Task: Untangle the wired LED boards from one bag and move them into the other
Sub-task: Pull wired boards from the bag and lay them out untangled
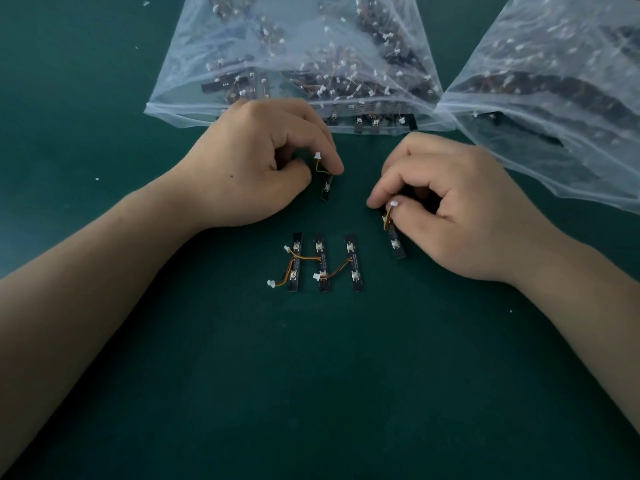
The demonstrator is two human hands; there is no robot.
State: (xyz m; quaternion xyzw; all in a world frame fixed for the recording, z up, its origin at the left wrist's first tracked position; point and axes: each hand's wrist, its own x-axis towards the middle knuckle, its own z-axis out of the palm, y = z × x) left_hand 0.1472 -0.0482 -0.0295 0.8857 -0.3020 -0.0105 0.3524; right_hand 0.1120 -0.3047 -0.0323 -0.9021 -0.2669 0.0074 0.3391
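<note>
Mid-frame on the bench (311, 375), three untangled LED boards (322, 268) lie in a row. The left hand (256, 164) and right hand (450, 209) each pinch one more. The centre bag (194, 71) and upper-right bag (561, 109) both hold many, so much work looks left.

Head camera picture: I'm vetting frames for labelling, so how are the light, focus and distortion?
Head view: dim, even light, no hard shadows; the three loose LED boards look sharp; contents of the centre bag are hazed by its plastic; wide-angle stretch swells the left forearm near the corner.
</note>
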